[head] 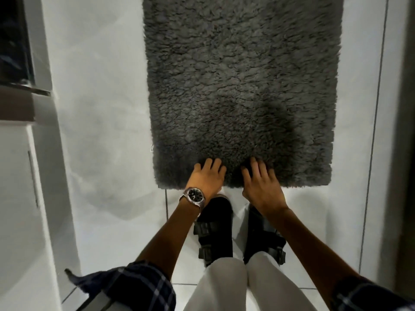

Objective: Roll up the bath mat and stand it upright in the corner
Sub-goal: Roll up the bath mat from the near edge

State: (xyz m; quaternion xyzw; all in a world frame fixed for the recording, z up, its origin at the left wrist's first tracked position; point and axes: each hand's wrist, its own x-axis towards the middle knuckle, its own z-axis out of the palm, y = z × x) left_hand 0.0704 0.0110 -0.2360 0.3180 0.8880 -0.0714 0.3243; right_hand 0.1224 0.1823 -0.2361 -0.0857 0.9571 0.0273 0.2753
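Observation:
A shaggy dark grey bath mat (242, 81) lies flat on the white tiled floor, running away from me to the top edge of the view. Both hands rest on its near edge, side by side. My left hand (207, 176), with a wristwatch, lies palm down on the pile, fingers spread. My right hand (261, 182) also lies on the pile with fingers apart and slightly curled. I cannot see whether any fingertips hook under the edge. The mat is unrolled.
My feet in black strapped sandals (216, 230) stand just behind the mat's near edge. A white cabinet or wall unit (27, 198) rises on the left. A dark vertical door frame or wall (402, 153) borders the right. White floor tiles (101, 108) flank the mat.

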